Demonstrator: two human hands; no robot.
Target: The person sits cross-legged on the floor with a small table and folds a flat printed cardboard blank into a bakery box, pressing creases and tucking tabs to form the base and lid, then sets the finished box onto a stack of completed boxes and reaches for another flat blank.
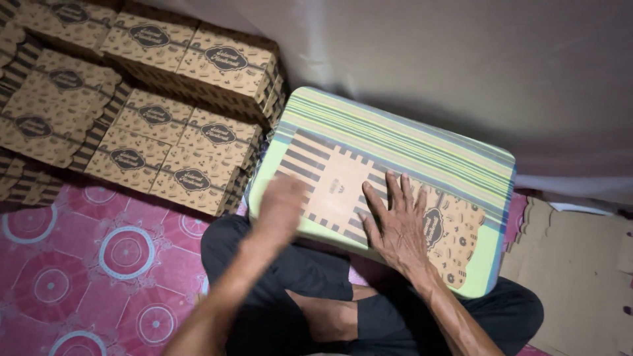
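A flat, unfolded brown cardboard box blank (343, 188) with dark stripes and a dark oval label lies on a green striped cushion (409, 142) that rests on my crossed legs. My right hand (394, 224) presses flat on the blank, fingers spread. My left hand (280, 204) is blurred with motion at the cushion's near left edge, next to the blank's striped end; I cannot tell if it touches the card.
Several assembled brown boxes (178, 151) with the same pattern stand stacked at the upper left, beside a pile of flat blanks (46, 109). Pink patterned mat (99, 257) covers the floor. Plain cardboard sheets (573, 264) lie at right. A pale cloth wall (428, 53) hangs behind.
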